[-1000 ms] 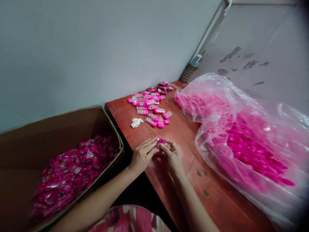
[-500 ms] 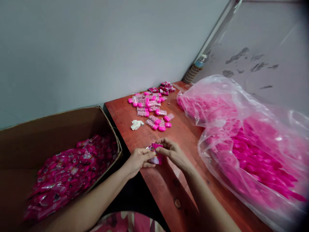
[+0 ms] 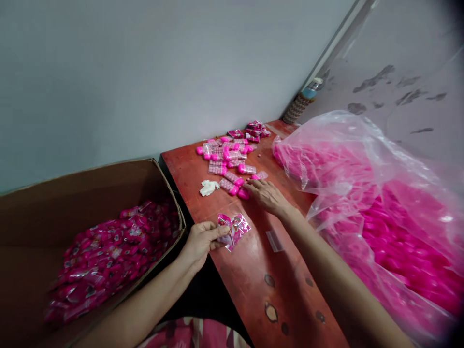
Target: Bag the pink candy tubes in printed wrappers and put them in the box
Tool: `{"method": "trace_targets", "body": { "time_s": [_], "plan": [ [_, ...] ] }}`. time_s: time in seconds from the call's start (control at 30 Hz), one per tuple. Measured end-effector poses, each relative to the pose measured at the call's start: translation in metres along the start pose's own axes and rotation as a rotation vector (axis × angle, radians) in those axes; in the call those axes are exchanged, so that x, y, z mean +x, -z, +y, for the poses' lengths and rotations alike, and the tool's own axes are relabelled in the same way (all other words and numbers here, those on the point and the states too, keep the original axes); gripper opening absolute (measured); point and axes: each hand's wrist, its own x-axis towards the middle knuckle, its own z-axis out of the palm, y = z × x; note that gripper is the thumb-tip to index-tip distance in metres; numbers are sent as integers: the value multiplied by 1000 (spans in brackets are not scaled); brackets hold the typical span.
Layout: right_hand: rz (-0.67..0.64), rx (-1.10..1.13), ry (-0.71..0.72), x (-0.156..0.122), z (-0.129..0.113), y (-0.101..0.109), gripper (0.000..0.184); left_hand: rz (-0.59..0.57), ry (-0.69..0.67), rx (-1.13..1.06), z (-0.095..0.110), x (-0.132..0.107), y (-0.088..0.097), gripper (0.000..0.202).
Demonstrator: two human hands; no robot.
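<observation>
My left hand [image 3: 203, 242] pinches a glossy pink printed plastic wrapper [image 3: 237, 231] between thumb and fingers, above the near left edge of the red table. Farther up, my right hand [image 3: 266, 194] reaches over the front of a group of small clear containers [image 3: 231, 154] with bright pink ends and pale pink balls inside. Its fingers are stretched out and touch or hover just over a pink-ended container [image 3: 243, 194]; the fingertips partly cover it. A small clear plastic strip [image 3: 274, 240] lies on the table below my right forearm.
To the left stands a cardboard box [image 3: 170, 193] holding many pink packets [image 3: 108, 256]. A big clear plastic bag [image 3: 337, 125] of pink pieces covers the table's right side. Crumpled white material [image 3: 209, 187], pink packets [image 3: 255, 130] and a bottle [image 3: 302, 100] are also on the table [image 3: 253, 270].
My right hand has left the wrapper and moved forward to the containers. My left hand keeps hold of the wrapper, which now shows spread out. The clear strip has come into view.
</observation>
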Motion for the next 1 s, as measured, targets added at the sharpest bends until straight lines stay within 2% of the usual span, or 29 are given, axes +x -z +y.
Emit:
{"method": "trace_targets", "body": {
  "time_s": [0.13, 0.3, 0.43, 0.57, 0.63, 0.7, 0.77, 0.8, 0.9, 1.0],
  "plan": [
    [-15, -76, 32, 1, -6, 12, 33, 36, 19, -142, 3, 1, 2, 17],
    [-120, -22, -2, 14, -13, 26, 31, 69, 35, -324, 6, -1, 1, 8],
    [-155, 2, -48, 20, -11, 23, 29, 151, 32, -441, 9, -4, 4, 10],
    [-108, 18, -162, 3, -20, 18, 21, 243, 13, -518, 11, -4, 7, 13],
    [-19, 179, -257, -16, -41, 19, 21, 254, 9, -546, 12, -3, 8, 13],
    [118, 682, -385, -38, -74, 20, 24, 248, 8, -571, 13, -2, 7, 12],
    [147, 1221, -403, -57, -112, 21, 25, 234, 8, -587, 13, -2, 6, 12],
    [143, 1391, -419, -64, -130, 21, 25, 227, 10, -591, 13, -2, 5, 12],
    [160, 1586, -460, -75, -169, 18, 22, 206, 20, -587, 12, -4, 0, 13],
    [211, 1565, -527, -75, -183, 13, 20, 157, 15, -580, 11, -9, -5, 15]
  ]
}}
